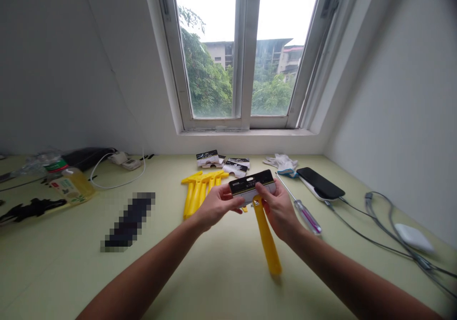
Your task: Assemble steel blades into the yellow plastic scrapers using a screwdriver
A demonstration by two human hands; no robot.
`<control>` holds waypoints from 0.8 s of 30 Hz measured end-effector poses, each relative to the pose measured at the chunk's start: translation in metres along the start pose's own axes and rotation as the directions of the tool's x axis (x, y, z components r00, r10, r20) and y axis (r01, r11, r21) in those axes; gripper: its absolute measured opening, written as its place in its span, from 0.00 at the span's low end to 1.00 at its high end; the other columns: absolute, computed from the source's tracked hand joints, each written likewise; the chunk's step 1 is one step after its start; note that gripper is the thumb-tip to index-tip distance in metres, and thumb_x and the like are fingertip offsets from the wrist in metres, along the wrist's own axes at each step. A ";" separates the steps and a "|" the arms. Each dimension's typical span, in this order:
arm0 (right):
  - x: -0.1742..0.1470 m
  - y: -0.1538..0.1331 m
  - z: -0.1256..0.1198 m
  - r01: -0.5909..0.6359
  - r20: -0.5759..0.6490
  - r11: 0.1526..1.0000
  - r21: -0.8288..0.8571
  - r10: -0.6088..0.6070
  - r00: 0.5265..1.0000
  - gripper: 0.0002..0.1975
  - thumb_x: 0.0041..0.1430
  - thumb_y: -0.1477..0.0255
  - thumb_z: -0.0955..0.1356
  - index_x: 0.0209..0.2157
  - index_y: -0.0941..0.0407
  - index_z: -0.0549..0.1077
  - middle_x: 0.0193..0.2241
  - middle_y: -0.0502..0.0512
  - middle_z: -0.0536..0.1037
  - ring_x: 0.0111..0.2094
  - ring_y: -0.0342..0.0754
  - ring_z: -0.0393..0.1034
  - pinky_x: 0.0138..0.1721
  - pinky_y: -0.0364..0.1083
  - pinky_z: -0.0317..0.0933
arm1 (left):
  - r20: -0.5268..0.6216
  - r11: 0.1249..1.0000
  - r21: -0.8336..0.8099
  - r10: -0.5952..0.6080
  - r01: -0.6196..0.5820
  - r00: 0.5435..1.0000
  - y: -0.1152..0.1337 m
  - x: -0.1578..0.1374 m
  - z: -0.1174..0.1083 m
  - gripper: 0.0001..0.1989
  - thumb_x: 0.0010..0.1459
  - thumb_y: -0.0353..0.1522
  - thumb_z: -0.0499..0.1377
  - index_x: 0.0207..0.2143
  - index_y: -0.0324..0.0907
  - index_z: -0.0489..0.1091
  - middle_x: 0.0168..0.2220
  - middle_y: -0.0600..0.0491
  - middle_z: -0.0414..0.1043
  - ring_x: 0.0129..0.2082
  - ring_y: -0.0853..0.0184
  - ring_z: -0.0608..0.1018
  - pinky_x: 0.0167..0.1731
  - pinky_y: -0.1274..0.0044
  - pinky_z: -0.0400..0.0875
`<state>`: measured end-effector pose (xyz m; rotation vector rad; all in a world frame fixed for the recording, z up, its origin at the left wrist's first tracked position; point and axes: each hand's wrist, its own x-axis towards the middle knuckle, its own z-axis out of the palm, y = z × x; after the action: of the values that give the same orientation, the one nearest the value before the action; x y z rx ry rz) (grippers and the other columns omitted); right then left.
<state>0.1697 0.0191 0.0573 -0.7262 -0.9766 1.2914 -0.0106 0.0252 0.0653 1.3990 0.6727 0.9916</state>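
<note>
Both hands hold a black-and-white cardboard packaging card [250, 183] above the table. My left hand [216, 205] pinches its left end between thumb and fingers. My right hand [278, 205] grips the right side, thumb on the front of the card. From under the card a yellow plastic handle [268, 241] slants down; the head of this tool is hidden by the card. Behind my left hand lie several yellow T-shaped tools [195, 197] side by side, resembling scrapers. More black-and-white cards [207, 158] lie beyond them.
Right of my hands lie a screwdriver [307, 217], white gloves [282, 162], a black phone [320, 183], cables [374, 241] and a white case [414, 238]. On the left are a bottle of yellow liquid [71, 184], a charger with a white cable [118, 157] and a pixelated dark object [130, 222].
</note>
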 end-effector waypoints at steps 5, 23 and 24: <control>0.013 -0.013 -0.013 -0.053 0.197 0.989 -0.136 0.080 0.977 0.15 0.53 0.65 0.72 0.41 0.54 0.69 0.38 0.53 0.77 0.37 0.48 0.71 0.36 0.45 0.65 | -0.100 0.999 0.008 0.038 -0.038 0.994 0.007 0.000 -0.003 0.20 0.52 0.39 0.64 0.46 0.38 0.73 0.42 0.44 0.74 0.36 0.63 0.76 0.32 0.73 0.75; 0.026 -0.010 -0.022 -0.210 0.374 0.921 -0.328 0.331 0.866 0.18 0.52 0.64 0.72 0.43 0.57 0.72 0.36 0.55 0.76 0.34 0.47 0.69 0.33 0.45 0.62 | -0.177 0.995 -0.074 -0.080 0.068 0.981 0.007 0.006 -0.015 0.16 0.50 0.40 0.65 0.36 0.36 0.74 0.31 0.49 0.73 0.26 0.70 0.73 0.21 0.80 0.70; 0.025 -0.012 -0.022 -0.223 0.414 0.914 -0.338 0.357 0.837 0.18 0.51 0.65 0.73 0.42 0.58 0.73 0.35 0.54 0.76 0.34 0.47 0.69 0.33 0.45 0.62 | -0.182 0.995 -0.070 -0.079 0.067 0.980 0.009 0.006 -0.015 0.16 0.50 0.40 0.65 0.35 0.36 0.74 0.30 0.50 0.73 0.25 0.70 0.72 0.20 0.80 0.69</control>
<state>0.1949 0.0437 0.0629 -0.8180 -1.5084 1.6679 -0.0225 0.0364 0.0731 1.2276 0.8174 1.0837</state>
